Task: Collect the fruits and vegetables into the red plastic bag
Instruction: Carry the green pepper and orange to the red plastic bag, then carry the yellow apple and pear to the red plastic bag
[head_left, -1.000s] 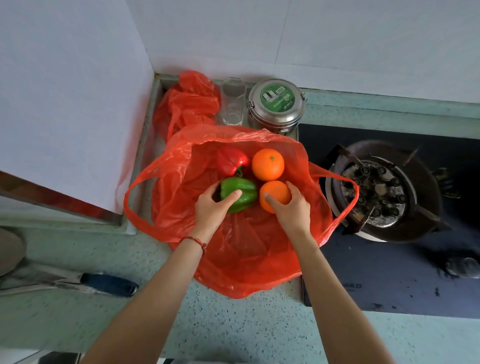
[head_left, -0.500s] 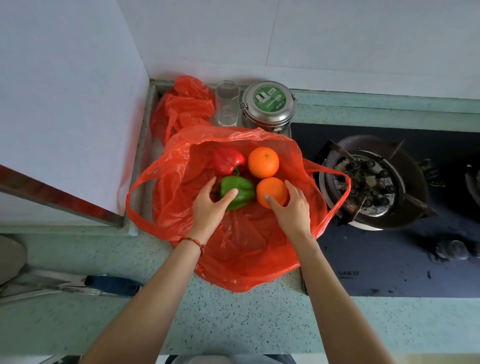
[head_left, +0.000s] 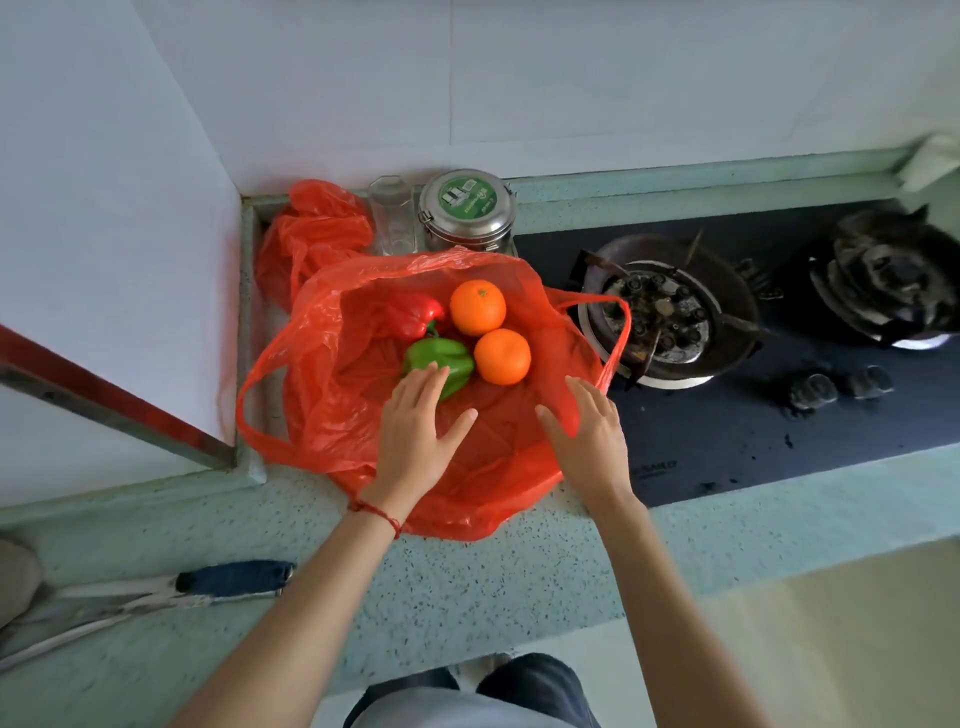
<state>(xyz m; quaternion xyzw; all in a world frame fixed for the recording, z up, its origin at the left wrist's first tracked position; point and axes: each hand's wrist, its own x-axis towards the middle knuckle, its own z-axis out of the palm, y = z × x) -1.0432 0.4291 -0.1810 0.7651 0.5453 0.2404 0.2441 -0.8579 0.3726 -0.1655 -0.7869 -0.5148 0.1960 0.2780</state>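
Bag: red plastic bag (head_left: 358, 395) lies open at frame centre, mouth gaping toward the wall.
Produce: red pepper (head_left: 413, 313), green pepper (head_left: 441, 361) and two oranges (head_left: 478, 307) sit inside.
Left hand (head_left: 415, 434): fingers spread, gripping nothing, tips at the green pepper.
Right hand (head_left: 589, 434): open, flat on the bag's right side.
Risk: lift one handle alone and the oranges may roll out toward the burner (head_left: 660, 317).

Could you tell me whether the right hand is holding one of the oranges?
No, the right hand lies open on the red bag, clear of the nearer orange.
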